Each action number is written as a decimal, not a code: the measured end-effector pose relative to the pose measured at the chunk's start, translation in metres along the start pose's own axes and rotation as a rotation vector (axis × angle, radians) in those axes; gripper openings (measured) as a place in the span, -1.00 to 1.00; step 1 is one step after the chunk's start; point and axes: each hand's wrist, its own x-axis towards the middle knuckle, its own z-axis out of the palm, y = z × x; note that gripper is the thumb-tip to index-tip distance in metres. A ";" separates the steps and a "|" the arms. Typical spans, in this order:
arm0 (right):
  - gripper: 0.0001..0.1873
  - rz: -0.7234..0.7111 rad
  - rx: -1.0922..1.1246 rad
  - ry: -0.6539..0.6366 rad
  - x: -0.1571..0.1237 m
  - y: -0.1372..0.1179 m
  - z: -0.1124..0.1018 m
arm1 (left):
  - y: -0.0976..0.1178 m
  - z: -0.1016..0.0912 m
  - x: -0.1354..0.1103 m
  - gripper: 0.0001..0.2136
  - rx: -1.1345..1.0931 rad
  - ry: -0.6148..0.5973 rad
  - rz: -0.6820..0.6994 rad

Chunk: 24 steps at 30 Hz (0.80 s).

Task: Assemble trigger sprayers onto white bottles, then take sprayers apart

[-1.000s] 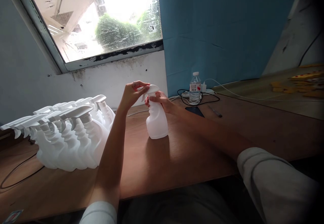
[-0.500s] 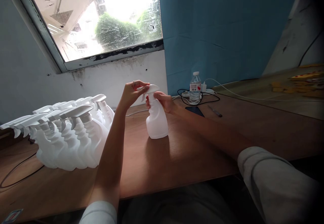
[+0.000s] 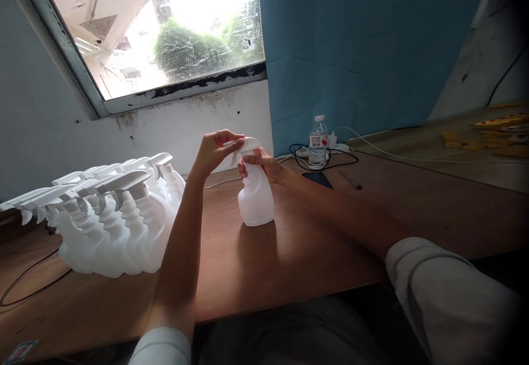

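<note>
Wooden worktop (image 3: 314, 244) below a window. Batch of white spray bottles (image 3: 111, 227), left of the fingers. One spray bottle (image 3: 256, 202), upright beneath the fingers. Left hand (image 3: 215, 153): fingers pinched its trigger head (image 3: 248, 145). Right hand (image 3: 264, 165): fingers wrapped the neck. Step judged: seating the head; further turning called for a firm neck hold. Against half a second earlier: pose practically unchanged.

One white, translucent plastic spray bottle (image 3: 256, 202), waisted below the neck, stands upright on its base on the brown wooden table (image 3: 314, 244). A white trigger head (image 3: 249, 145) sits level atop its neck, lever hanging on the left side. The left hand (image 3: 214, 153) pinches the head's left end, and the right hand (image 3: 265, 165) clasps the bottle's neck.
</note>
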 end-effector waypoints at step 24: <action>-0.52 0.035 0.031 -0.132 0.003 0.005 -0.010 | -0.086 0.034 -0.009 -0.36 -0.184 0.140 -0.194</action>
